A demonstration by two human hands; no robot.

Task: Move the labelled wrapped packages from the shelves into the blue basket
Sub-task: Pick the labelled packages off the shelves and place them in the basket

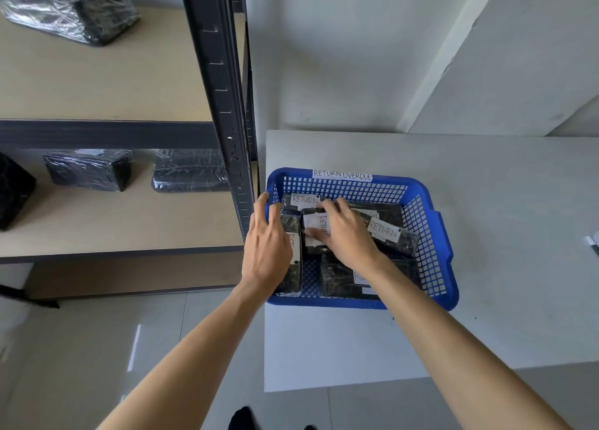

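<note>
The blue basket (pixel 431 251), tagged "RETURN OVERDUE", stands on a white table and holds several black wrapped packages with white "RETURN" labels. My right hand (pixel 346 232) reaches into the basket, its fingers closed around one labelled package (pixel 312 222) near the middle. My left hand (pixel 267 245) rests with spread fingers over the basket's left rim, above another labelled package (pixel 293 267). On the lower shelf to the left lie two black wrapped packages (pixel 89 170) (pixel 189 172); any labels on them are not readable.
A dark metal shelf upright (pixel 223 89) rises between the shelves and the white table (pixel 502 202). A larger wrapped bundle (pixel 69 8) sits on the upper shelf, and a black package (pixel 13 196) at the lower shelf's left edge. Tiled floor lies below.
</note>
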